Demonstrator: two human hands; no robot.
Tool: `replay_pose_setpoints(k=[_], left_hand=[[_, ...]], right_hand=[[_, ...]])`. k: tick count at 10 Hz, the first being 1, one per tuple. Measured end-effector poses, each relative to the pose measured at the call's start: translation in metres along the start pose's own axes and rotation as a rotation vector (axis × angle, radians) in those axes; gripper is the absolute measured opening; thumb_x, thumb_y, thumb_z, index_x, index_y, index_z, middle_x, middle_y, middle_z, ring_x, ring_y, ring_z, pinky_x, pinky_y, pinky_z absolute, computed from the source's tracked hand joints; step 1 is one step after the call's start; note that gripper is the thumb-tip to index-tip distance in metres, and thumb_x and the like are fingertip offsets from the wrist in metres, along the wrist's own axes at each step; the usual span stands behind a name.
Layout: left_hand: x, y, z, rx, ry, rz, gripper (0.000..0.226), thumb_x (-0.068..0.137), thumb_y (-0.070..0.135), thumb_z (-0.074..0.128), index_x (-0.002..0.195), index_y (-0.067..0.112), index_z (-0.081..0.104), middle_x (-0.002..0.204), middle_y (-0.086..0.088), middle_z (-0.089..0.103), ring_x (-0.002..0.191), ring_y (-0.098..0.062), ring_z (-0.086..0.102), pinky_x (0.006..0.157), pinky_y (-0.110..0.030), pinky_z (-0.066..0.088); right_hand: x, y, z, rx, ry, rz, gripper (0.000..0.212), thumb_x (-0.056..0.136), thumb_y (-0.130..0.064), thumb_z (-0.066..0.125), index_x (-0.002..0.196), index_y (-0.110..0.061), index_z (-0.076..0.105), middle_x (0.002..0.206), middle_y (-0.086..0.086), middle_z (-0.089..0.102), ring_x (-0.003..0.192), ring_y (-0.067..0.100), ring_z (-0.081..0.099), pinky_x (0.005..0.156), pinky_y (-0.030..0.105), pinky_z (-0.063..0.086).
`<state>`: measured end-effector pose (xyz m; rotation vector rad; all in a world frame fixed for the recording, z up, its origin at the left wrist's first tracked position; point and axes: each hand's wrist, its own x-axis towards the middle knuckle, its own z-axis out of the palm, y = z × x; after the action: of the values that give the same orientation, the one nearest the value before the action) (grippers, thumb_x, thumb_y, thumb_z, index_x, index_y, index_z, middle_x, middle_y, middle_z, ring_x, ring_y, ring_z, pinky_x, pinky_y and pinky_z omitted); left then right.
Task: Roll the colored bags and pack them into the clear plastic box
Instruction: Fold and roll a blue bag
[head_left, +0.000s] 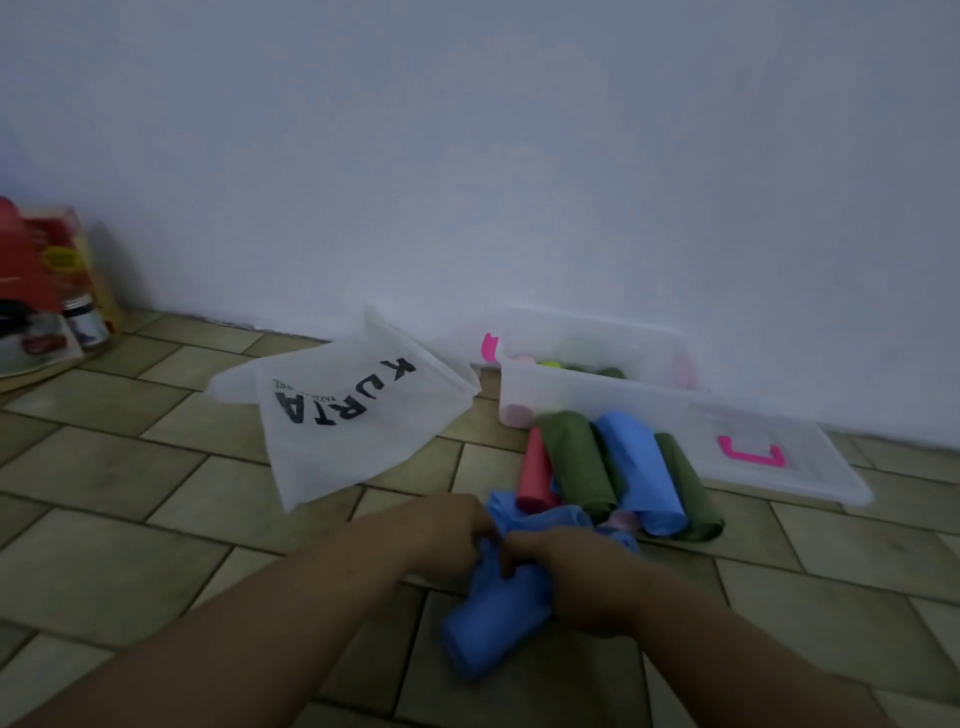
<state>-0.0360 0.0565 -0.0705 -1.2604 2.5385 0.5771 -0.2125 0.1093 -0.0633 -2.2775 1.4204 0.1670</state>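
**Head view, hands at work on the tiled floor (130, 545).** My left hand (457, 525) and right hand (569, 577) meet low in the middle of the view, both on a blue bag (493, 623). The fingers of each hand are curled into the cloth and grip it. The near part of the bag is bunched into a thick roll on the floor. Its far part lies loose and crumpled past my knuckles. Motion blur hides how each single finger lies.

Just beyond the loose end, four finished rolls lie side by side and touching. From left to right they are a red roll (537, 473), a green roll (576, 462), a blue roll (639, 467) and a second green roll (685, 488).

Behind them the clear plastic box (587, 392) stands against the wall (519, 156). It already holds several rolls; pink, yellow-green and dark green ends show over and through its side. Its clear lid (810, 467), bearing a pink clasp (750, 453), lies flat to the right of the box.

Left of the box lies a white bag (358, 426) printed KURTA, partly propped up. A jar (91, 325) and red packaging (36, 260) stand at the far left edge.
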Motion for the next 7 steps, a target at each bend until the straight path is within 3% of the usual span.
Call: replay_pose_setpoints(k=[1,2,3,4,5,6,7], left_hand=[[0.006,-0.004,0.016,0.077,0.105,0.029,0.050,0.090,0.036,0.053,0.139,0.034,0.043,0.148,0.003,0.032,0.129,-0.020,0.037,0.103,-0.039,0.036],[0.007,-0.007,0.032,0.200,0.111,0.029,0.055,0.088,0.045,0.049,0.141,0.040,0.035,0.149,0.002,0.026,0.131,-0.023,0.031,0.105,-0.044,0.029],[0.000,-0.009,0.034,0.199,0.135,0.013,0.048,0.087,0.048,0.048,0.134,0.041,0.045,0.141,0.004,0.032,0.127,-0.021,0.033,0.104,-0.044,0.025],[-0.006,-0.012,0.031,0.157,0.242,0.043,0.034,0.084,0.049,0.052,0.115,0.039,0.060,0.133,0.008,0.037,0.121,-0.018,0.038,0.102,-0.038,0.028],[-0.005,-0.021,0.034,0.121,0.201,0.061,0.044,0.083,0.042,0.054,0.127,0.043,0.048,0.146,0.004,0.023,0.128,-0.021,0.033,0.105,-0.039,0.031],[-0.002,-0.023,0.033,0.156,0.208,-0.088,0.043,0.087,0.030,0.052,0.130,0.028,0.049,0.139,-0.003,0.041,0.117,-0.023,0.047,0.099,-0.037,0.042],[-0.002,-0.036,0.025,0.102,0.450,-0.299,0.026,0.086,0.027,0.047,0.110,0.021,0.055,0.112,-0.002,0.057,0.097,-0.021,0.057,0.083,-0.035,0.046]], right_hand=[[-0.009,-0.003,0.011,-0.026,0.097,0.056,0.042,0.082,-0.016,0.056,0.116,-0.039,0.047,0.125,-0.002,0.049,0.114,0.022,0.046,0.087,0.037,0.038],[-0.022,-0.005,0.032,-0.066,0.191,0.149,0.059,0.067,-0.056,0.052,0.123,-0.048,0.035,0.135,-0.011,0.037,0.125,0.018,0.033,0.100,0.047,0.030],[-0.023,-0.019,0.059,-0.029,0.210,0.154,0.074,0.062,-0.061,0.055,0.130,-0.050,0.030,0.142,-0.008,0.029,0.130,0.019,0.030,0.106,0.039,0.029],[-0.016,-0.033,0.072,-0.095,0.221,0.039,0.055,0.080,-0.048,0.042,0.134,-0.036,0.039,0.143,-0.003,0.034,0.129,0.018,0.032,0.107,0.033,0.026],[-0.013,-0.040,0.073,-0.049,0.178,-0.056,0.055,0.080,-0.041,0.057,0.132,-0.033,0.041,0.134,0.002,0.037,0.120,0.019,0.036,0.098,0.033,0.034],[-0.009,-0.042,0.065,0.000,0.166,-0.118,0.057,0.077,-0.034,0.068,0.130,-0.033,0.046,0.131,0.003,0.039,0.119,0.020,0.038,0.097,0.033,0.034],[-0.006,-0.037,0.056,0.013,0.162,-0.191,0.050,0.079,-0.037,0.065,0.127,-0.034,0.050,0.133,0.003,0.042,0.120,0.021,0.039,0.100,0.034,0.035]])
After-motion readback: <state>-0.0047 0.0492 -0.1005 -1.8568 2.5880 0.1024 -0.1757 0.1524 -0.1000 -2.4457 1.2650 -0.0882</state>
